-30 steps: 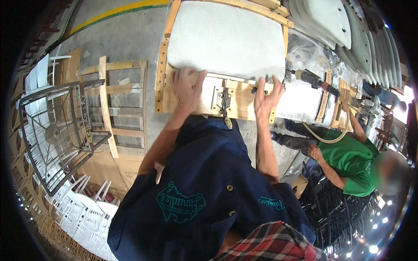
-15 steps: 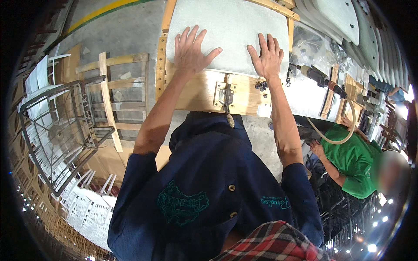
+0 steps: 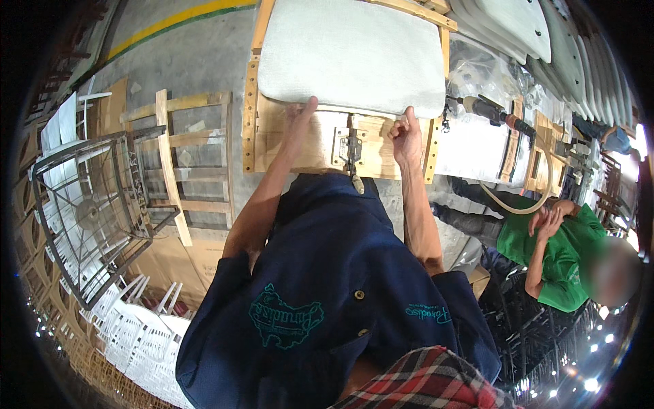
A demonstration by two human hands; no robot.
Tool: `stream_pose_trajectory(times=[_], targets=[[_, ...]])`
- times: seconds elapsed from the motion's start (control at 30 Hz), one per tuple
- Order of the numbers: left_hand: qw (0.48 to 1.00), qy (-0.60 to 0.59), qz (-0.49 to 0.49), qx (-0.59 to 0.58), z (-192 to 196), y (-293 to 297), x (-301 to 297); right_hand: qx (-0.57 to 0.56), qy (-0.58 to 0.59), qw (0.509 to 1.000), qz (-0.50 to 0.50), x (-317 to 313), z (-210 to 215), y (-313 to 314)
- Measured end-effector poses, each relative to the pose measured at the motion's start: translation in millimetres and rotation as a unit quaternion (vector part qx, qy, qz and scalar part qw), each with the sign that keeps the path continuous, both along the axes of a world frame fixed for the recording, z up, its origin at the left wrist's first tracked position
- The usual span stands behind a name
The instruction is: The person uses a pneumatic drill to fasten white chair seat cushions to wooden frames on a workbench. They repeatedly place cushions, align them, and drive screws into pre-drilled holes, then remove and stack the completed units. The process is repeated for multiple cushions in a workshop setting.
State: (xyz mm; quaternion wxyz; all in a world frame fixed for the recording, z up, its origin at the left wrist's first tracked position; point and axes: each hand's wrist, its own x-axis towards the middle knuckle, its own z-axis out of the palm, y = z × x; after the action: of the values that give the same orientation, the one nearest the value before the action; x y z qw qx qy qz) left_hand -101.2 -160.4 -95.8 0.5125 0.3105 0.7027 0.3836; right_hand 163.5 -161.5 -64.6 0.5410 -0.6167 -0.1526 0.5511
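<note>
A light grey fabric-covered panel (image 3: 351,58) with rounded corners lies on a wooden jig (image 3: 272,140) in front of me. My left hand (image 3: 298,121) is closed at the panel's near edge, left of the middle, thumb on top and the other fingers mostly hidden. At the same edge, further right, my right hand (image 3: 407,136) is closed, one digit raised against the rim and the others curled below it. Between my hands, a metal toggle clamp (image 3: 351,146) is fixed to the jig, its handle pointing toward me.
A power tool (image 3: 487,109) with a pale hose lies to the right, near clear plastic wrap (image 3: 480,71). Similar panels (image 3: 579,61) are stacked at the far right. A co-worker in green (image 3: 552,238) is at the right. Wooden slats (image 3: 170,163) and a metal frame (image 3: 88,211) stand left.
Both hands have slid back toward me from lying flat on the panel and closed at its near edge. The co-worker's hands have come together.
</note>
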Motion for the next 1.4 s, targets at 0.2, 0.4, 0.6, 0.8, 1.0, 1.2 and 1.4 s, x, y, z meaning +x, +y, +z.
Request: stream_pose_trajectory(times=[0.2, 0.4, 0.6, 0.8, 1.0, 1.2, 1.4], targets=[[0.999, -0.020, 0.006, 0.048, 31, 17, 21, 0.006, 0.005, 0.998, 0.068, 9, -13, -4], [0.993, 0.031, -0.100, -0.061, 19, 11, 11, -0.029, -0.200, 0.976, 0.081, 4, -4, -8], [0.997, 0.051, 0.015, 0.058, 3, 3, 26, 0.249, -0.612, 0.747, 0.079, -28, 51, 21], [0.984, -0.038, 0.079, 0.152, 7, 4, 37, 0.284, -0.733, 0.551, 0.281, -73, 43, 77], [0.962, -0.094, 0.147, 0.211, -13, -2, 46, 0.238, -0.713, 0.587, 0.301, -76, 37, 81], [0.991, 0.047, 0.088, 0.090, -16, -7, 32, 0.253, -0.719, 0.537, 0.362, -71, 47, 79], [0.993, 0.046, 0.060, 0.096, 30, 3, 32, 0.229, -0.690, 0.548, 0.414, -65, 30, 108]])
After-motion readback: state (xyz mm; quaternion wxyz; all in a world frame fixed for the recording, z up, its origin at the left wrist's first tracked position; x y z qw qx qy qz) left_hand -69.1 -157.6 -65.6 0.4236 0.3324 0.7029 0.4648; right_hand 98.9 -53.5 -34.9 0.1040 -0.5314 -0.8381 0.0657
